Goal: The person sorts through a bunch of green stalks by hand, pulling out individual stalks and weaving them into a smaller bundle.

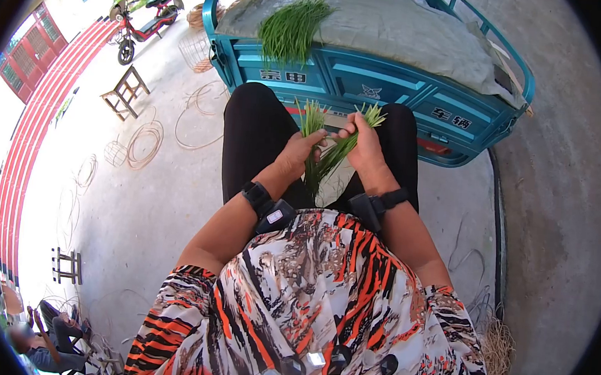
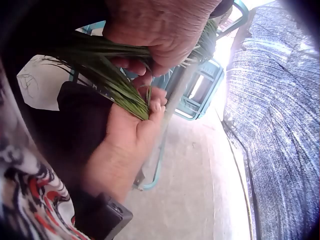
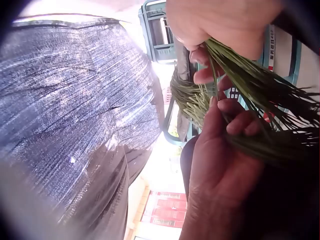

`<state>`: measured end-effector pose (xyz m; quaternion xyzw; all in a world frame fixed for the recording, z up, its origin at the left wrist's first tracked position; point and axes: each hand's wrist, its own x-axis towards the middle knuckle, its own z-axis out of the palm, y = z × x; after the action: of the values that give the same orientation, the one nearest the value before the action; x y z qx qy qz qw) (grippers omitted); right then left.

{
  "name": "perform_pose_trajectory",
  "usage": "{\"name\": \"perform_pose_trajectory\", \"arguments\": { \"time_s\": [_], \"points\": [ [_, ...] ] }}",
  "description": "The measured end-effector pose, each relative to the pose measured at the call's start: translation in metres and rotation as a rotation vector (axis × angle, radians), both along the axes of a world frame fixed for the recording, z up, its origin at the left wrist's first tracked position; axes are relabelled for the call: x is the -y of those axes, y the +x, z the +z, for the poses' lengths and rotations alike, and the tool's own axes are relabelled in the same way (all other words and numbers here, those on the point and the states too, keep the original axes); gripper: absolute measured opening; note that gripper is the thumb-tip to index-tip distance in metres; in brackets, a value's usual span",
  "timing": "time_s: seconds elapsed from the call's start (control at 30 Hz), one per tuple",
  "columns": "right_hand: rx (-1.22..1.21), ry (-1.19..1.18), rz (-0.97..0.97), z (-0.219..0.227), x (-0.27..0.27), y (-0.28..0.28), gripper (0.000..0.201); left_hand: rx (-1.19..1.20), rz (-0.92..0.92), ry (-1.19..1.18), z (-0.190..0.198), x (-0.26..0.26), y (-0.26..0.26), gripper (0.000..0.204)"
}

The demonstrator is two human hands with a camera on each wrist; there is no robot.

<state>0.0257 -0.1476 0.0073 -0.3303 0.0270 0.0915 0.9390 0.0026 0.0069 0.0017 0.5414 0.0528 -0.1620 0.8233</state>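
In the head view my left hand (image 1: 294, 156) grips a bunch of green chives (image 1: 312, 119), pale cut ends pointing up and away from me. My right hand (image 1: 367, 150) holds a second bunch of chives (image 1: 372, 114), its leaves (image 1: 329, 163) slanting down between my legs. The fingertips of both hands meet between the bunches. Seen from the left wrist, the left hand (image 2: 157, 30) is above and the right hand (image 2: 125, 140) below, its fingers curled round its chives (image 2: 130, 97). In the right wrist view, thin strands (image 3: 215, 75) run between the fingers.
A blue cargo tricycle (image 1: 377, 88) stands just beyond my knees. On its grey cover (image 1: 409, 35) lies a heap of chives (image 1: 294, 30). Wooden stools (image 1: 124, 93), coiled cane (image 1: 144, 145) and a red scooter (image 1: 148, 23) are to the left. A seated person (image 1: 59, 352) is at lower left.
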Motion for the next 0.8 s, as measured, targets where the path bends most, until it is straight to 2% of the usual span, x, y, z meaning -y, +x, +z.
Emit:
{"name": "perform_pose_trajectory", "arguments": {
  "time_s": [0.1,0.2,0.33,0.53,0.63,0.7,0.8],
  "points": [
    [-0.01,0.007,0.006,-0.004,0.011,0.003,0.02,0.001,-0.001,-0.008,-0.003,-0.001,0.002,0.017],
    [-0.05,-0.119,-0.021,0.002,0.015,-0.001,0.02,-0.014,0.026,-0.013,-0.004,-0.002,0.003,0.016],
    [-0.051,-0.339,-0.084,0.01,0.015,-0.006,0.021,-0.029,0.141,-0.017,-0.007,-0.004,0.005,0.015],
    [-0.047,-0.503,-0.217,0.003,0.025,-0.002,0.02,-0.037,0.321,-0.067,-0.012,-0.011,0.01,0.011],
    [0.007,-0.694,-0.325,0.006,0.028,-0.003,0.021,-0.013,0.326,-0.091,-0.016,-0.013,0.012,0.011],
    [0.119,-0.883,-0.456,-0.014,0.038,0.014,0.022,0.004,0.325,-0.1,-0.018,-0.014,0.013,0.011],
    [0.18,-1.108,-0.551,-0.016,0.047,0.017,0.025,-0.028,0.333,-0.127,-0.015,-0.013,0.012,0.011]
  ]
}}
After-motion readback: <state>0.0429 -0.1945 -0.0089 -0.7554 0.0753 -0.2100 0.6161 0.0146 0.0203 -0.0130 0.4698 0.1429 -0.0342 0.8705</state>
